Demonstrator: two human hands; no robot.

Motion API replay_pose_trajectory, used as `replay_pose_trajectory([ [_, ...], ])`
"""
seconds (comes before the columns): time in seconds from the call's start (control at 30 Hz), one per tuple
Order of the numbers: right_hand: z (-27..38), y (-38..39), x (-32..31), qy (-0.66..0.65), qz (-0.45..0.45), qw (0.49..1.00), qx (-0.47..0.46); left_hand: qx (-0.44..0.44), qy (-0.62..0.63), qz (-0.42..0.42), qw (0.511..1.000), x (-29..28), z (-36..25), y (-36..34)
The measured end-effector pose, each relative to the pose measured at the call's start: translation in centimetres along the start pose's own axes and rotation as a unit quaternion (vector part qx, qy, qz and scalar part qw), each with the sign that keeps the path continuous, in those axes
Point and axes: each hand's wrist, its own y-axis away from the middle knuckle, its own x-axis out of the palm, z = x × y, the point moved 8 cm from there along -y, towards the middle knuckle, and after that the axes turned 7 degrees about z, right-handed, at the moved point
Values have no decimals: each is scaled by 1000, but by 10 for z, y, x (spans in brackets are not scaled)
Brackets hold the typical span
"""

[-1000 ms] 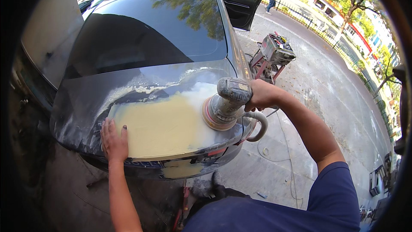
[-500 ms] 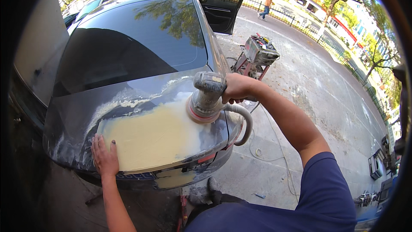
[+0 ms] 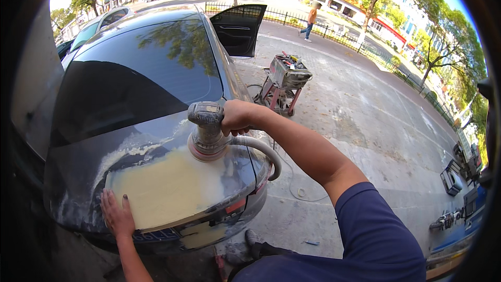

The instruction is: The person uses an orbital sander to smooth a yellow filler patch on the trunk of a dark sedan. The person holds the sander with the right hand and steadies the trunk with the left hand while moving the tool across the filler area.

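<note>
My right hand (image 3: pixel 240 118) is wrapped round the handle of a dusty grey power sander (image 3: pixel 206 119), with the arm reaching across from the right. Its round pad (image 3: pixel 204 152) rests on the trunk lid of a dark car, at the upper right edge of a smooth patch of pale yellow body filler (image 3: pixel 164 190). A ribbed grey hose (image 3: pixel 263 151) curves away from the tool. My left hand (image 3: pixel 119 214) lies flat with fingers apart on the patch's near left corner. White sanding dust and scuffed paint (image 3: pixel 122 156) surround the filler.
A red-legged cart (image 3: pixel 284 81) with tools stands beside the car, near its open door (image 3: pixel 237 30). A thin cable (image 3: pixel 301 192) lies on the paving. Low black fencing (image 3: pixel 334 34) runs behind, where a person in orange (image 3: pixel 311 21) walks. Equipment (image 3: pixel 452 178) sits at far right.
The whole view has shifted, so the car appears further left and lower. Across the trunk lid, the sander has moved a little left and toward the rear window. My left hand stays on the filler.
</note>
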Motion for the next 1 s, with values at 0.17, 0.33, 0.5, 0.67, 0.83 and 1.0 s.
replay_pose_trajectory([
  [0.17,32,18,44,89,70,993,-34,-7,5,-9,1000,-2,3,4],
  [0.33,58,39,73,221,103,962,-120,0,14,-12,1000,-2,3,5],
  [0.5,33,6,19,111,24,993,-19,-3,16,-13,1000,-3,1,6],
  [0.67,14,-9,2,40,-12,999,5,-3,15,-31,999,-4,-1,5],
  [0.83,41,26,57,116,84,988,-53,-10,27,-15,999,-3,1,4],
  [1.0,58,51,79,199,101,970,-91,-11,-14,22,1000,-2,2,2],
])
